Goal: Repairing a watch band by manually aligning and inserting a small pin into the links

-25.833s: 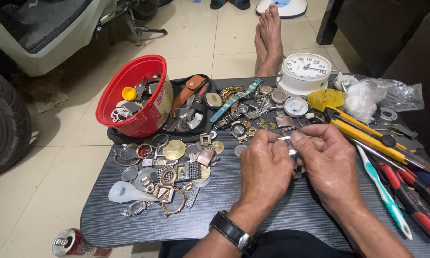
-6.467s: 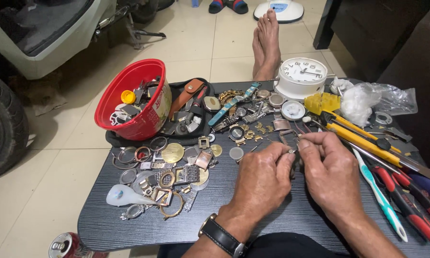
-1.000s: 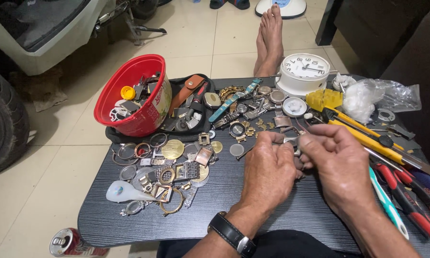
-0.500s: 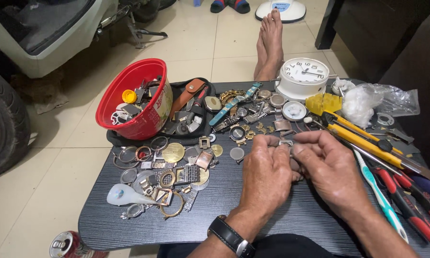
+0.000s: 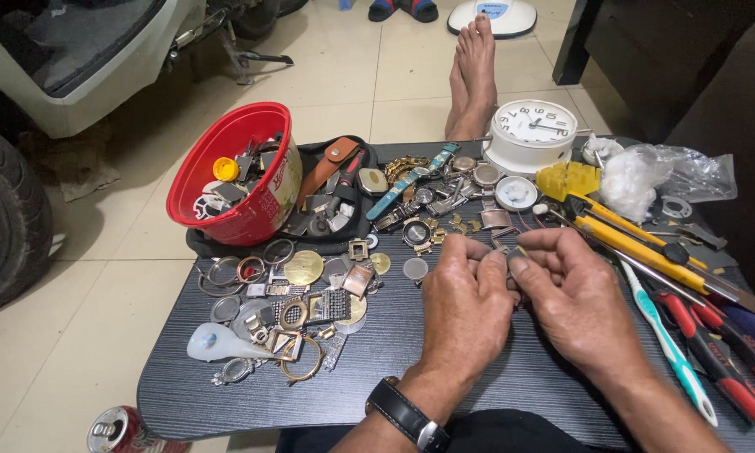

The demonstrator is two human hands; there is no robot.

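My left hand [image 5: 465,306] and my right hand [image 5: 574,302] meet over the middle of a dark table [image 5: 394,369]. Both pinch a small metal part [image 5: 512,252] between their fingertips; most of it is hidden by the fingers. A black wristwatch [image 5: 407,411] sits on my left wrist. Just beyond the fingers lie loose watch parts [image 5: 432,226]. To the left is a spread of watch cases, rings and bezels [image 5: 293,302].
A red bucket [image 5: 243,180] of parts leans on a black tray [image 5: 344,193] at the back left. A white clock [image 5: 532,134], yellow-handled tools [image 5: 637,239], a toothbrush [image 5: 667,340] and red-handled pliers [image 5: 721,361] lie right. Someone's bare feet [image 5: 474,71] rest beyond the table. A can [image 5: 117,429] stands on the floor.
Both hands have stayed over the same spot, fingertips working the small part with only slight shifts. Nothing else on the table has moved.
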